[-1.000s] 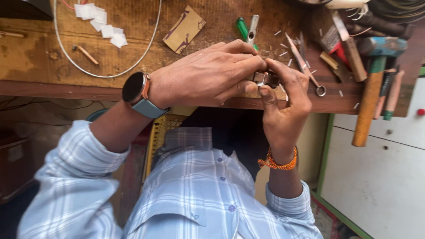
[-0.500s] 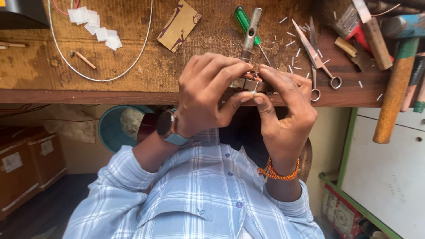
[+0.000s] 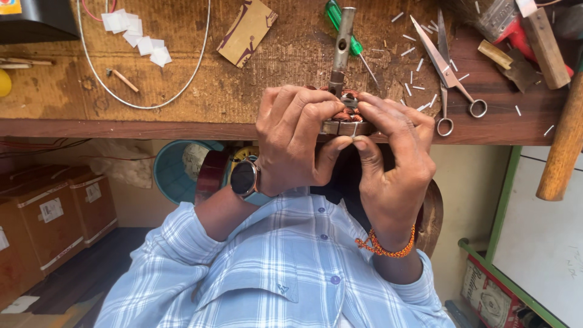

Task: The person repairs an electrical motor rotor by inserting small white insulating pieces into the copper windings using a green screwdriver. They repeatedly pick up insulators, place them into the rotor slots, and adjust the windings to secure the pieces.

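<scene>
Copper-wound motor core [image 3: 347, 114] is gripped by both sets of fingers at the worktop [image 3: 182, 103] edge | left hand [image 3: 297, 140] and right hand [image 3: 392, 164] closed round it | steel shaft [image 3: 341, 45] points away from the person, long axis running outward | ribbed metal body, glossy wire coils | scissors [image 3: 446, 67] lie just right.
</scene>
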